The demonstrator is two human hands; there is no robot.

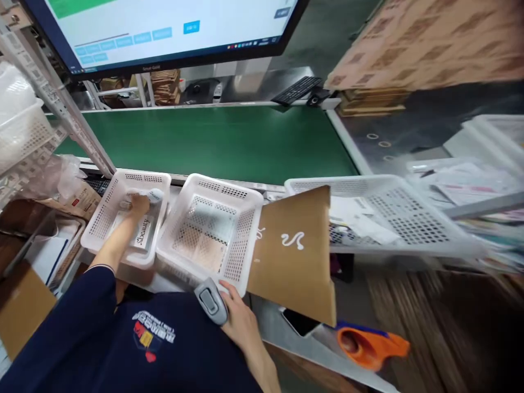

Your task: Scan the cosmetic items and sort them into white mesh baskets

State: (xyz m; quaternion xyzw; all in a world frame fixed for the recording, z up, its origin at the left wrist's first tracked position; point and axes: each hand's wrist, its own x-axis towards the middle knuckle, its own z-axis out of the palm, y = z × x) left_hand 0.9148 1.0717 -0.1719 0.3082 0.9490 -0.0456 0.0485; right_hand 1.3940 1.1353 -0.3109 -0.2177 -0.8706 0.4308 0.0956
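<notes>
My left hand (140, 204) reaches into the left white basket (95, 228), its fingers closed around a white package (155, 195) with dark lettering. Below that hand, a flat white packet printed "beauty" (143, 231) lies in the same basket. A grey handheld scanner (211, 301) is in my right hand (239, 322), in front of my body. That hand is beside the near right corner of the middle white basket (250, 240), which has a perforated bottom. How firmly the left fingers grip is too small to make out.
An open cardboard box flap (298, 273) stands right of the middle basket. Beyond are a wide white basket (409, 218) with papers, a green conveyor belt (221, 142) and a monitor (172, 33). An orange tape dispenser (370, 346) and a phone (299, 322) lie at lower right.
</notes>
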